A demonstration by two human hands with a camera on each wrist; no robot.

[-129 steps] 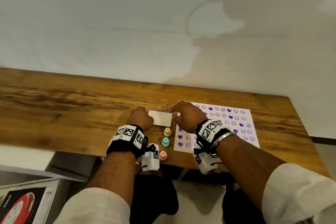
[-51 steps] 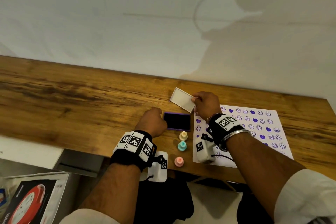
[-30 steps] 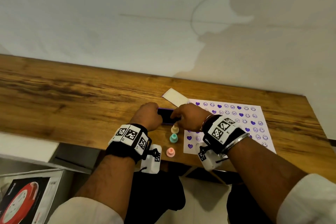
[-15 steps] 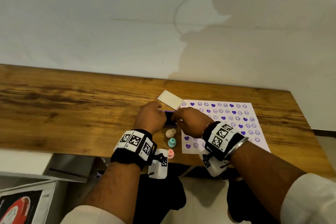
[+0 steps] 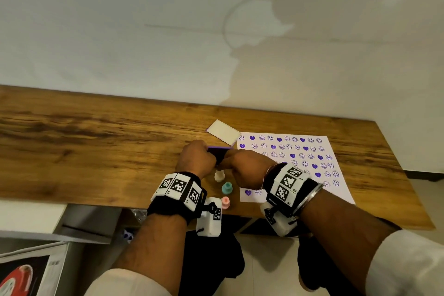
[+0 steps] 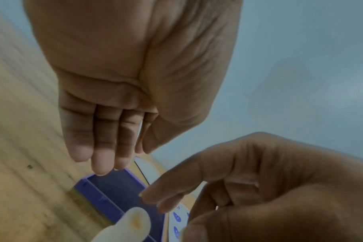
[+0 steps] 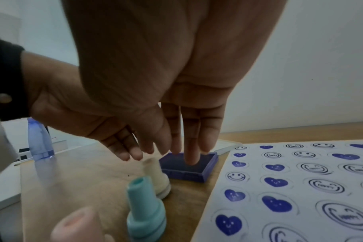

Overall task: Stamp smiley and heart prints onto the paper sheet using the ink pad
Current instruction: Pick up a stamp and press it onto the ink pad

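Many purple smileys, hearts, paper sheet [image 5: 336,149]

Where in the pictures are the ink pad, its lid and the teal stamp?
ink pad [image 7: 199,161], right wrist view, on its dark inked surface.
lid [image 5: 224,132], head view, on its white top face.
teal stamp [image 7: 144,211], right wrist view, on its body.

ink pad [image 5: 219,152] mostly hidden behind hands, pink stamp [image 7: 77,227] blurred, perhaps cropped

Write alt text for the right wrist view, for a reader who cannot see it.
Both hands reach over an open purple ink pad on a wooden table; the right hand has one finger down on the ink. Cream, teal and pink stampers stand nearby, beside a paper sheet of purple hearts and smileys.
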